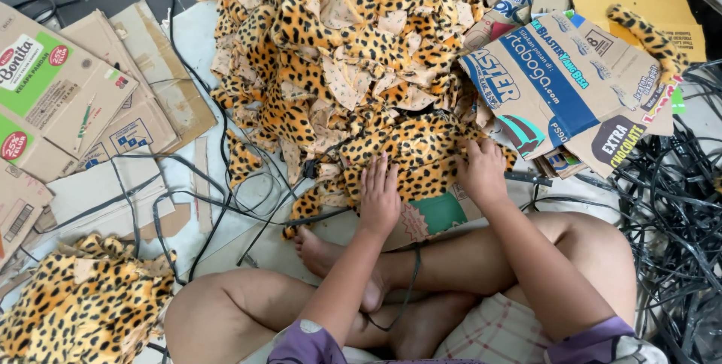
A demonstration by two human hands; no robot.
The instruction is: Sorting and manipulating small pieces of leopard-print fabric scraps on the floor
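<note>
Both arms reach forward: left hand lies flat, fingers together, on the leopard fabric; right hand, fingers curled, presses its near edge.

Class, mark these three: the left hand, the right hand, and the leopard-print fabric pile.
left hand [379,197], head view, back of the hand
right hand [481,172], head view, back of the hand
leopard-print fabric pile [338,48], head view, middle of the heap
</note>
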